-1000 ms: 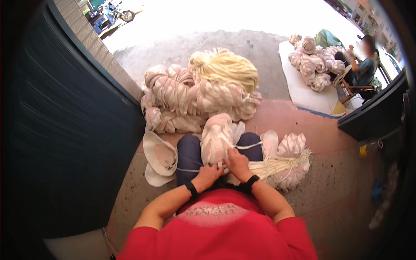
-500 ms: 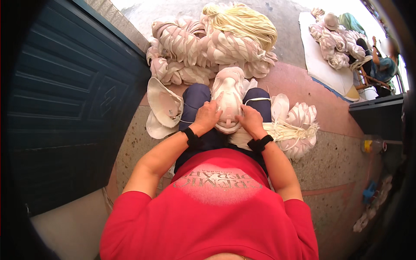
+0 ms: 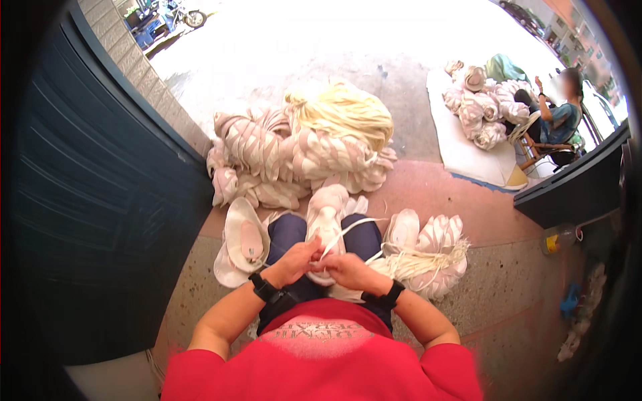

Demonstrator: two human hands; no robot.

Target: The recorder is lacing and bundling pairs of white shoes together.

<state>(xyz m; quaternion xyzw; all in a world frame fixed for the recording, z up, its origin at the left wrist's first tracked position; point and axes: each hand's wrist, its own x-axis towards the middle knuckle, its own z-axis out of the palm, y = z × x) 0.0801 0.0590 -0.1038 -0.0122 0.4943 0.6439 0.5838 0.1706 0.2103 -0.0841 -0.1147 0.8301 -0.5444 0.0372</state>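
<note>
Pale fibre bundle (image 3: pixel 326 220) lies on the lap, both hands meeting at its near end: left hand (image 3: pixel 292 262) and right hand (image 3: pixel 345 269) pinch a thin strand (image 3: pixel 348 229), fingers closed. Tying looks underway; finished bundles (image 3: pixel 294 157) pile far, loose ones (image 3: pixel 428 250) wait right.

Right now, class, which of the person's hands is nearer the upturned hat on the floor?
Left. The left hand is just right of the hat; the right hand lies farther right, beyond the left.
</note>
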